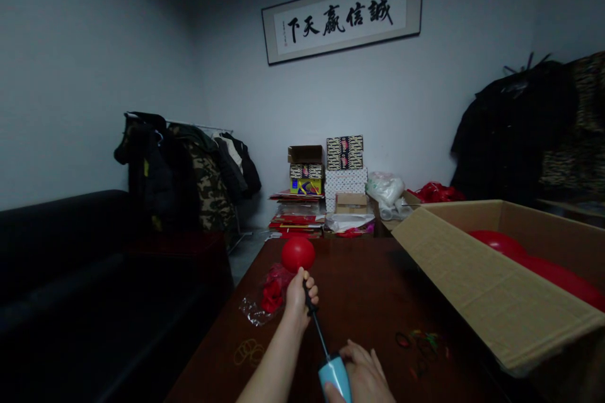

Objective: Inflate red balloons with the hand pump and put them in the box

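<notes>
Pale walls (236, 82) enclose a dim room, and a brown table (363, 289) runs from near to far. Over its middle, the left hand (301, 296) has its fingers curled tightly around the pump's black end, thumb and forefinger at the neck of a red balloon (297, 253). Nearer, the right hand (363, 374) holds the light blue pump (335, 378), thumb on the near face and fingers along the right side; a thin rod shows between the two hands.

That balloon is round with air but looks only partly filled, and no tie can be made out at its neck. To the left, red pieces (273, 296) in a clear bag (254, 313) look flat, so probably unfilled. At the near left lie pale bands (248, 351); on the right, coloured bands (428, 343). Farther right, a box (496, 283) contains rounded red balloons (562, 277), which seem already finished.

The box's high side hides their number and whether they are tied. The left fist covers the join of neck and pump, the bottom edge cuts off the right hand and pump, and the coloured bands blur into the dark.
</notes>
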### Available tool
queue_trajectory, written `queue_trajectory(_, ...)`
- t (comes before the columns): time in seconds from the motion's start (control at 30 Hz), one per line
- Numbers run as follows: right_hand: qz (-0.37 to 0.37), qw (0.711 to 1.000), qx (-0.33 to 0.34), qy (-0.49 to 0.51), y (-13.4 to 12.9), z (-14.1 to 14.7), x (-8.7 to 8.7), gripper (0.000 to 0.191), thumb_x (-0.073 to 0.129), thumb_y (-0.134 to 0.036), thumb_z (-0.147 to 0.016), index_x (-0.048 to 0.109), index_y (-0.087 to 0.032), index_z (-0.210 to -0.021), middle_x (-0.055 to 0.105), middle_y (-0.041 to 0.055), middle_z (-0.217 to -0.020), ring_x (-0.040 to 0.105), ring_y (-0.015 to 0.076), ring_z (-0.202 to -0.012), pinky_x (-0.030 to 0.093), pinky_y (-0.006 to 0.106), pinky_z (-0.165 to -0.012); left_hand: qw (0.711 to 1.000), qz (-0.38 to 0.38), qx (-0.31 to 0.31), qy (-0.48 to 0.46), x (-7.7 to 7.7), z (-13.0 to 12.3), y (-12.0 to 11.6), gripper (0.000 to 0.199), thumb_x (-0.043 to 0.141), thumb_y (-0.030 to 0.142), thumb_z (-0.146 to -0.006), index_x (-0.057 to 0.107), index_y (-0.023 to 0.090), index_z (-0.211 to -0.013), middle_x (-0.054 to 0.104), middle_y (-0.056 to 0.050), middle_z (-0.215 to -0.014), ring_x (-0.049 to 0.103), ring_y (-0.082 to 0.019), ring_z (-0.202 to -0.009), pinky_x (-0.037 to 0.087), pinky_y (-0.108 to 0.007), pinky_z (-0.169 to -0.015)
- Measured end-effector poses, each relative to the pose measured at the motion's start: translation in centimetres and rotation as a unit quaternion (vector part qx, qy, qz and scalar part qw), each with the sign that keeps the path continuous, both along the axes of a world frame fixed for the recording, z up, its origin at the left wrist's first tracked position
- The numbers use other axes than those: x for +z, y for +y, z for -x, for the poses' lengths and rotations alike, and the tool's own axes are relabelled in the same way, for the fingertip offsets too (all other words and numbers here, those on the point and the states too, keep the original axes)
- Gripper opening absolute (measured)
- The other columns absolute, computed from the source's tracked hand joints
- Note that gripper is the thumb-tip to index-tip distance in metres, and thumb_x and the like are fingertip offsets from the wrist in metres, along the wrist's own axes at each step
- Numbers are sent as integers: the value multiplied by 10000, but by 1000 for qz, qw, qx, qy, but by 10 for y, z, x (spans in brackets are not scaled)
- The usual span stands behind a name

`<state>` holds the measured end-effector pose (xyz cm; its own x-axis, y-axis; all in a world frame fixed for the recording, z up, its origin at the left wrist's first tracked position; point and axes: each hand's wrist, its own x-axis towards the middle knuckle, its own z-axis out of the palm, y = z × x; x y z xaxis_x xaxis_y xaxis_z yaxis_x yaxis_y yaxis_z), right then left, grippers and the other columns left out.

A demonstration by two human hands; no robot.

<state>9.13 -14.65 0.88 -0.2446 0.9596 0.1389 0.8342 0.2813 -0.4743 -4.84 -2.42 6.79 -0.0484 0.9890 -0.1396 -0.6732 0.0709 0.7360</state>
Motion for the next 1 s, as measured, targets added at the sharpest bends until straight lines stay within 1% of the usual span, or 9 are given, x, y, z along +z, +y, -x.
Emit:
queue_trajectory(0.1, -24, 999, -22, 4, 7, 1, 16, 472, 430, -456, -864, 651, -131, -1125, 563, 155, -1302, 407, 321, -1311, 199, 534, -1121, 999, -18, -31, 11, -6, -13, -11, 380, 641, 482, -783, 378, 214, -724, 383, 84, -549, 326, -44, -386, 195, -177, -387)
queue_trajectory(0.2, -39, 998, -48, 7, 16, 4, 24, 487, 384, -454, -887, 634, -132, -1152, 557, 153, -1301, 420, 309, -1298, 197, 528, -1120, 998, -11, -58, 34, -12, -22, -18, 440, 670, 551, -729, 379, 221, -722, 410, 80, -551, 353, -58, -396, 230, -196, -397)
queue_trajectory(0.27, -40, 998, -53, 10, 19, 7, 24, 479, 377, -457, -891, 640, -144, -1142, 568, 148, -1284, 441, 303, -1279, 209, 522, -1115, 997, -4, -58, 51, -16, -24, -20, 470, 678, 586, -702, 378, 225, -722, 415, 81, -546, 357, -62, -393, 235, -204, -399)
queue_trajectory(0.4, -45, 997, -59, 13, 19, 10, 18, 462, 401, -474, -877, 659, -170, -1111, 599, 129, -1243, 451, 307, -1272, 213, 523, -1113, 997, -2, -40, 71, -22, -23, -20, 496, 674, 626, -679, 377, 230, -723, 419, 86, -535, 353, -63, -384, 238, -209, -393)
queue_trajectory(0.53, -33, 998, -59, 8, 17, 10, 12, 499, 426, -474, -853, 619, -169, -1197, 561, 132, -1315, 418, 308, -1304, 216, 534, -1110, 996, -8, -46, 72, -25, -26, -20, 518, 672, 649, -657, 370, 232, -711, 403, 93, -508, 336, -64, -365, 256, -216, -378)
queue_trajectory(0.67, -19, 998, -57, 2, 19, 8, 10, 515, 381, -491, -881, 618, -156, -1192, 566, 137, -1314, 404, 303, -1319, 233, 524, -1108, 996, -29, -43, 70, -23, -31, -16, 517, 668, 650, -659, 366, 233, -705, 396, 96, -497, 327, -64, -348, 254, -216, -365)
queue_trajectory(0.8, -31, 998, -61, -11, 19, 6, 11, 518, 400, -471, -881, 598, -117, -1203, 561, 162, -1311, 398, 315, -1322, 233, 538, -1104, 997, -38, -16, 71, -18, -28, -6, 499, 661, 632, -680, 370, 227, -701, 399, 94, -506, 334, -58, -349, 240, -206, -364)
queue_trajectory(0.9, -45, 997, -54, -21, 15, 4, 7, 468, 477, -448, -841, 625, -134, -1154, 574, 161, -1297, 389, 324, -1327, 189, 553, -1117, 997, -47, 16, 60, -10, -17, 5, 468, 662, 595, -703, 381, 222, -709, 400, 94, -516, 350, -54, -359, 244, -197, -374)
queue_trajectory(1.0, -52, 997, -50, -15, 8, 1, -4, 480, 553, -491, -794, 652, -149, -1115, 589, 151, -1287, 376, 330, -1336, 160, 545, -1131, 996, -42, 48, 56, -1, 1, 16, 426, 649, 543, -741, 370, 223, -699, 384, 96, -502, 350, -58, -355, 246, -192, -372)
